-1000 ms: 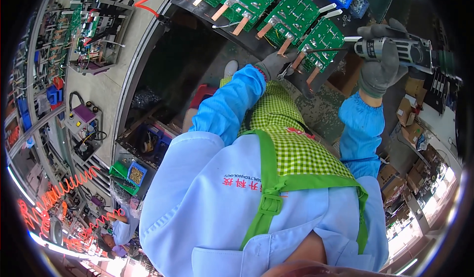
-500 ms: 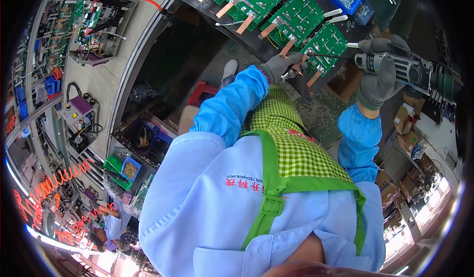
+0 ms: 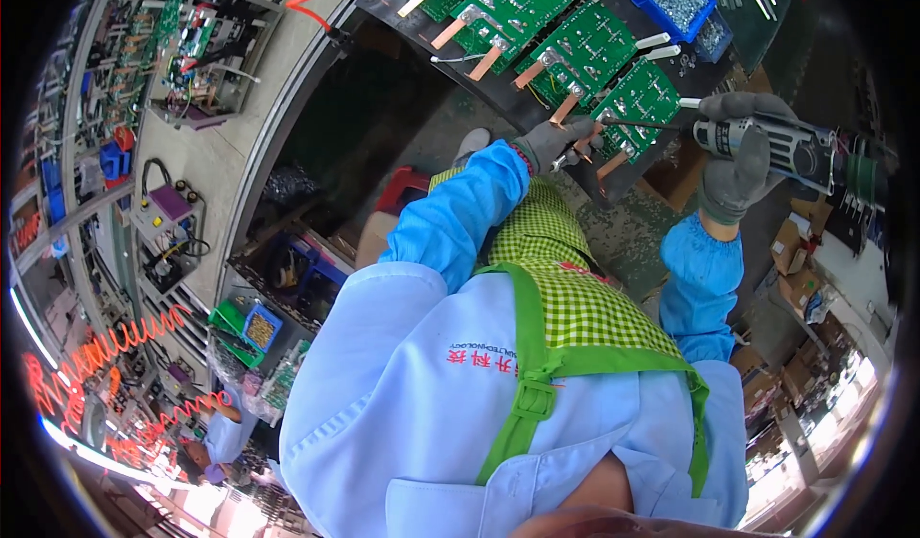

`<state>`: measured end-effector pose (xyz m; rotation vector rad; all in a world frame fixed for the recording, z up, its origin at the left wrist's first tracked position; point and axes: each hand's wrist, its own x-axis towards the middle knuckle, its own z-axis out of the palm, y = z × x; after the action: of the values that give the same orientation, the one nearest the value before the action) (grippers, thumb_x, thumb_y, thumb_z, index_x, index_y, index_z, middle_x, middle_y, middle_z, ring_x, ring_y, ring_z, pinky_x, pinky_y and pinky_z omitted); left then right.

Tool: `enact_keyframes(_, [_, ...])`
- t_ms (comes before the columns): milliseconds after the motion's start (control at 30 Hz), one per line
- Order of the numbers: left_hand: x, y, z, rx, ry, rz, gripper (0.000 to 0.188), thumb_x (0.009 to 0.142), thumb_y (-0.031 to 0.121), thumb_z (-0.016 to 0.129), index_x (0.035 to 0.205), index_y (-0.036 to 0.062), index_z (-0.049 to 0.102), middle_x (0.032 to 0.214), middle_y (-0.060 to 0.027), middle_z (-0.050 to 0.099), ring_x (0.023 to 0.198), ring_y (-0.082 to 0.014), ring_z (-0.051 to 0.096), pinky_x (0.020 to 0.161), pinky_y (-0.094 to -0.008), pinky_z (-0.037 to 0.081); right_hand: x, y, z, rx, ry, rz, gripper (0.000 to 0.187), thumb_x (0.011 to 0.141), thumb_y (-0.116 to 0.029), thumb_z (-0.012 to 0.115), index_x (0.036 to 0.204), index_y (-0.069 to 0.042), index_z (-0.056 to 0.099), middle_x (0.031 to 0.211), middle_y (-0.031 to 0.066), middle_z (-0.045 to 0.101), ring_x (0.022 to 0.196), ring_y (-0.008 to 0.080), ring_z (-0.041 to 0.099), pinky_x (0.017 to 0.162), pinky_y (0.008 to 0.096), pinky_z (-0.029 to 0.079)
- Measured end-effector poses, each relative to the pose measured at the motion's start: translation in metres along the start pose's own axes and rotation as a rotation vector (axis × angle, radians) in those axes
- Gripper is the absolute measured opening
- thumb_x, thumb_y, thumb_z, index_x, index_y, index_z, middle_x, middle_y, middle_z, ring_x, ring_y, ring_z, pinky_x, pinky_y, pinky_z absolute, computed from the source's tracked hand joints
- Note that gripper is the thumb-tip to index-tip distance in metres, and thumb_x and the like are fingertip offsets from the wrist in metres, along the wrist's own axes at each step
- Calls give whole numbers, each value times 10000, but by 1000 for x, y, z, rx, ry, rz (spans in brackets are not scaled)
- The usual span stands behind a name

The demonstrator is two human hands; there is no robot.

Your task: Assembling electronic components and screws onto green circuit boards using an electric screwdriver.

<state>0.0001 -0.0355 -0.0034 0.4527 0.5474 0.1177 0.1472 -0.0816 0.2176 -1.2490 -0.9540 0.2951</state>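
Note:
My right hand (image 3: 736, 179), in a grey glove, is wrapped around a grey and black electric screwdriver (image 3: 810, 155). Its long thin bit points left, and the tip reaches the near end of the closest green circuit board (image 3: 650, 97). At that end my gloved left hand (image 3: 548, 145) has its fingers closed around a copper strip (image 3: 588, 142), with small shiny metal pieces by the fingertips that I cannot make out. A second copper strip (image 3: 613, 164) sticks out of the same board beside it.
More green boards (image 3: 580, 49) with copper strips and white leads lie in a row on the dark table (image 3: 402, 30). Behind them stands a blue bin (image 3: 659, 0) of small metal fasteners. Cardboard boxes (image 3: 791, 251) are on the right; a red stool (image 3: 402, 185) is below the table.
The whole view has shifted slightly, so boards and hands appear a little lower and to the right. Both hands keep their grip, and the screwdriver bit stays at the same board.

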Motion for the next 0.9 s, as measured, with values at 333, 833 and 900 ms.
enact_keyframes(333, [7, -1, -8, 80, -36, -79, 326, 909, 340, 557, 1118, 90, 574, 881, -35, 627, 627, -87, 519, 473, -208, 398, -7, 7, -1, -214, 63, -56, 389, 804, -157, 535, 1142, 33, 507, 896, 139, 634, 728, 224, 636, 643, 335, 522])
enact_keyframes(833, [12, -27, -15, 529, -107, -171, 254, 921, 248, 537, 1071, 46, 577, 933, -67, 618, 691, -118, 578, 590, -272, 485, -6, -27, -35, -133, 165, -47, 450, 798, -218, 588, 1126, 73, 485, 830, 142, 644, 683, 250, 641, 655, 360, 529])
enact_keyframes(900, [19, -44, -11, 618, -139, 113, 277, 914, 248, 548, 1113, 57, 565, 911, -54, 615, 676, -109, 561, 575, -254, 457, -10, -23, -34, -150, 165, -29, 476, 778, -273, 563, 1113, 56, 487, 811, 142, 618, 686, 260, 630, 671, 371, 520])
